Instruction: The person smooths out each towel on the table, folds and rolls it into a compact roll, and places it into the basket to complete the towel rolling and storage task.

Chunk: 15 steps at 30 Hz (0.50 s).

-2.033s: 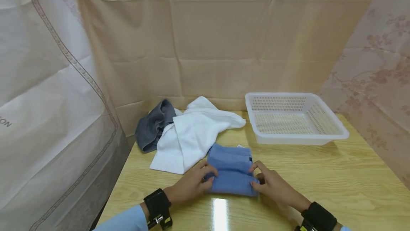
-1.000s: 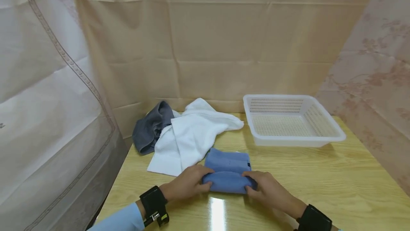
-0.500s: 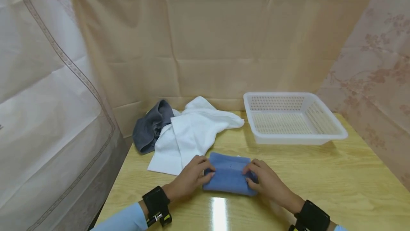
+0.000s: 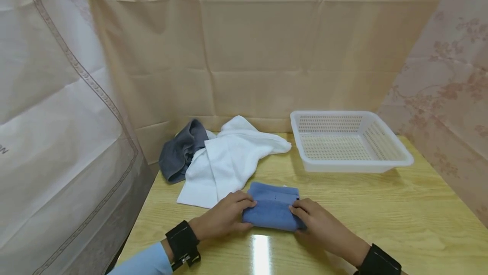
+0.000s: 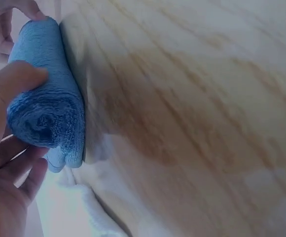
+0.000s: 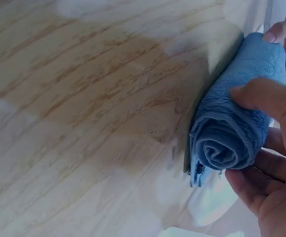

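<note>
A blue towel, its near part rolled up, lies on the wooden table in the head view. My left hand grips the roll's left end, thumb on the near side and fingers over the top. At the other end my right hand holds the roll the same way. The left wrist view shows the spiral end of the rolled towel between thumb and fingers. A tighter spiral shows on the towel in the right wrist view. The unrolled part lies flat beyond the roll, with a small dark tag at its right edge.
A crumpled white towel lies just beyond the left hand, its near corner close to the blue one. Behind it at left sits a dark grey towel. A white perforated plastic basket stands at the back right of the table.
Both hands have kept working at the ends of the blue towel, shifting their grip. Its near roll has turned forward, and the flat part beyond it has become shorter.
</note>
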Tool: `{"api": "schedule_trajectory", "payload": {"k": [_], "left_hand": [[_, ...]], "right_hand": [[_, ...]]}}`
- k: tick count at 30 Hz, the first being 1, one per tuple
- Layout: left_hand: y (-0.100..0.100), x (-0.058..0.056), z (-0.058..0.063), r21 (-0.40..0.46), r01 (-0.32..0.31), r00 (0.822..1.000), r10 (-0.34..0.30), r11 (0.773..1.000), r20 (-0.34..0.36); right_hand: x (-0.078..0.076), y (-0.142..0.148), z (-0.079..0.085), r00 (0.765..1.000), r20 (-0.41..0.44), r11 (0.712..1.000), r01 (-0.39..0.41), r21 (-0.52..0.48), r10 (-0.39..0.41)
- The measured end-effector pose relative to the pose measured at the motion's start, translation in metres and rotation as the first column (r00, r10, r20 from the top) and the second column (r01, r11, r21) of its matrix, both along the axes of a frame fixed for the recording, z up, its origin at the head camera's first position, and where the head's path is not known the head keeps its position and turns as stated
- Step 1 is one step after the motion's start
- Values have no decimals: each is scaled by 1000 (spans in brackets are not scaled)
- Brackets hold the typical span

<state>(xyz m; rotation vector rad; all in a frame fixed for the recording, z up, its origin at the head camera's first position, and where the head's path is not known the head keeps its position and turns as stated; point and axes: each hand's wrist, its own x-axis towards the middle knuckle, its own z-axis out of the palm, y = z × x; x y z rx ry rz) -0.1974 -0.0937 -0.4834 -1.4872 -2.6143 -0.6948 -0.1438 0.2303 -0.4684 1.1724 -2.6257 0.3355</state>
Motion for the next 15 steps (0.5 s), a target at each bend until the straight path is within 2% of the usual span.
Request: {"api": "schedule_trajectory", "payload": {"k": [3, 6, 8, 10, 13, 15], "left_hand": [[0, 0, 1, -25, -22, 998, 24, 999, 63], [-1, -2, 0, -29, -36, 988, 40, 999, 150], [-1, -4, -1, -17, -34, 975, 37, 999, 219], [-1, -7, -4, 8, -36, 955, 32, 999, 296], [-1, -12, -6, 77, -44, 915, 9, 996, 404], [-1, -14, -7, 127, -51, 901, -9, 991, 435]], "right_hand": [[-3, 1, -4, 997, 70, 999, 42, -14, -41], [-8, 3, -6, 967, 242, 992, 103, -68, -84], [-12, 5, -5, 921, 378, 981, 151, -122, -95], [-16, 8, -5, 863, 501, 960, 192, -206, -65], [-23, 11, -4, 792, 611, 921, 234, -312, 6], [-27, 12, -3, 757, 652, 898, 258, -357, 41]]}}
